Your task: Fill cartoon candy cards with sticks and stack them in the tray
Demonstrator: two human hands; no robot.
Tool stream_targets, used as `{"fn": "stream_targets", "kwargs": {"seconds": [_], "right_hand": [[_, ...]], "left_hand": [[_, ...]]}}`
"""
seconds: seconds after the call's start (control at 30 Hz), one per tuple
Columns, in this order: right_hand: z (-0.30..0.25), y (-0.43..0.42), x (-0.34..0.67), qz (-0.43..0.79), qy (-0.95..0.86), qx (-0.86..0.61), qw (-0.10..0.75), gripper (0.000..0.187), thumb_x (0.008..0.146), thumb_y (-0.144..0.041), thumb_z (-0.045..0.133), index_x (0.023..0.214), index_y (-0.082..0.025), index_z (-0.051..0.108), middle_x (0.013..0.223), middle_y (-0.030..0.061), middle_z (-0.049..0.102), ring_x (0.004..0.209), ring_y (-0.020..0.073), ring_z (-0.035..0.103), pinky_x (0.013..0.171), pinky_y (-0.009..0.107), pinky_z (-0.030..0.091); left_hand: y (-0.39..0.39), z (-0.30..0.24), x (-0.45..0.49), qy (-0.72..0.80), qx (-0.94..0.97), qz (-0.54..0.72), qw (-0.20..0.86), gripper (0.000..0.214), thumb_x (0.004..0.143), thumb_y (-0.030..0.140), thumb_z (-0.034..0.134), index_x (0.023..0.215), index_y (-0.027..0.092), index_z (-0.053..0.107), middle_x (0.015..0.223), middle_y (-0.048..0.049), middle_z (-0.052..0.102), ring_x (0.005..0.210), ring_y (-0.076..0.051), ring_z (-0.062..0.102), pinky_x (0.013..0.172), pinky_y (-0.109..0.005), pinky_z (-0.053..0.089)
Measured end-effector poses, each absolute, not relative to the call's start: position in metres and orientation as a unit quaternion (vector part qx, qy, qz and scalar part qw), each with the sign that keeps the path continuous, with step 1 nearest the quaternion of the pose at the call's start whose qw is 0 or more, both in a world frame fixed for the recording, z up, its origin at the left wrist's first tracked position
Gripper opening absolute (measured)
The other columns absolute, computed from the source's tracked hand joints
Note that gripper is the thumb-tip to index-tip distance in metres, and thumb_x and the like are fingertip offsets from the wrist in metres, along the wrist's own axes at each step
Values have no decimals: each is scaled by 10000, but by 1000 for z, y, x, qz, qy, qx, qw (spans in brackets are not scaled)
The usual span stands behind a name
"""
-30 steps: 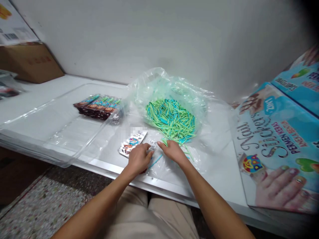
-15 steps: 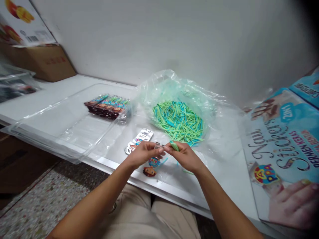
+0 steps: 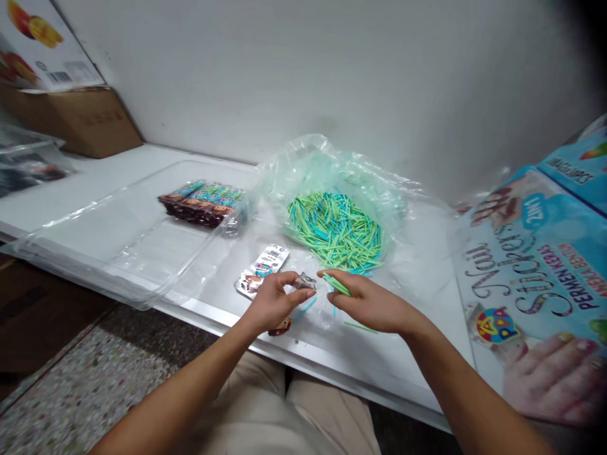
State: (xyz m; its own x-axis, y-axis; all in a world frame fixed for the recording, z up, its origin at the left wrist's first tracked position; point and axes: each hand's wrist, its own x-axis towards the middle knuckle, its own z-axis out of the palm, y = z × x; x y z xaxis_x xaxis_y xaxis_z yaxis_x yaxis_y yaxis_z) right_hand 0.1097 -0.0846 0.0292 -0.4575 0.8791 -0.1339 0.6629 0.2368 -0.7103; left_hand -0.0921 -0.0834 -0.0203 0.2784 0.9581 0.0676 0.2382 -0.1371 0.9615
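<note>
My left hand (image 3: 270, 304) pinches a small printed packet (image 3: 307, 282) by its clear end, between thumb and fingertips. A cartoon face shows below that hand, seemingly the lower part of the same packet. Several green plastic sticks (image 3: 336, 284) are gripped in my right hand (image 3: 374, 304), a short gap to the right of the packet. Close behind my left hand lies a small stack of white-backed packets (image 3: 271, 260). Loose sticks, a blue one (image 3: 307, 308) and a green one (image 3: 360, 327), rest on the table near my hands.
An open plastic bag (image 3: 313, 155) holds a heap of green and blue sticks (image 3: 339, 230). To its left, a clear tray (image 3: 118, 253) contains rows of filled packets (image 3: 202, 205). A printed box (image 3: 535, 265) showing a pictured hand stands right; a cardboard box (image 3: 90, 120) is back left.
My right hand has moved away to the right from the packet end, opening a gap between the hands. The packet in my left hand has tilted, and the view has shifted slightly.
</note>
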Motion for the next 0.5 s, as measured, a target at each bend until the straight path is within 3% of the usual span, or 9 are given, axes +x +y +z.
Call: {"fn": "stream_targets", "kwargs": {"seconds": [0.1, 0.2, 0.33, 0.43, 0.5], "right_hand": [[34, -83, 108, 372, -781, -478, 149, 400, 822, -291, 557, 1210, -204, 604, 1239, 79, 630, 1119, 270, 570, 943, 385, 419], [34, -85, 102, 376, -777, -463, 199, 236, 863, -354, 529, 966, -194, 667, 889, 22, 688, 810, 194, 612, 720, 294, 457], [31, -91, 94, 348, -766, -474, 262, 326, 899, -363, 464, 651, -188, 581, 607, -31, 532, 606, 132, 495, 564, 241, 357], [31, -93, 93, 361, -761, -472, 259, 305, 886, -340, 476, 649, -187, 594, 608, -28, 547, 613, 135, 510, 565, 241, 363], [33, -93, 95, 370, -763, -475, 237, 211, 860, -306, 503, 795, -184, 661, 718, -6, 637, 677, 157, 568, 619, 259, 414]], "left_hand": [[-87, -15, -89, 455, 693, 380, 409, 161, 799, 310, 629, 743, 168, 681, 771, -29, 705, 765, -172, 623, 734, -267, 439], [-91, -13, -88, 455, 709, 369, 394, 227, 830, 355, 590, 743, 166, 680, 727, -24, 686, 727, -173, 611, 687, -263, 438], [-93, -16, -87, 429, 688, 364, 458, 254, 837, 372, 579, 828, 146, 695, 765, -29, 683, 758, -176, 609, 696, -266, 453], [-95, -19, -85, 410, 662, 368, 508, 259, 827, 371, 593, 816, 144, 717, 802, -37, 705, 806, -197, 626, 748, -291, 471], [-95, -21, -84, 423, 647, 366, 518, 278, 822, 388, 594, 753, 152, 722, 751, -34, 701, 782, -208, 634, 721, -301, 484]]}}
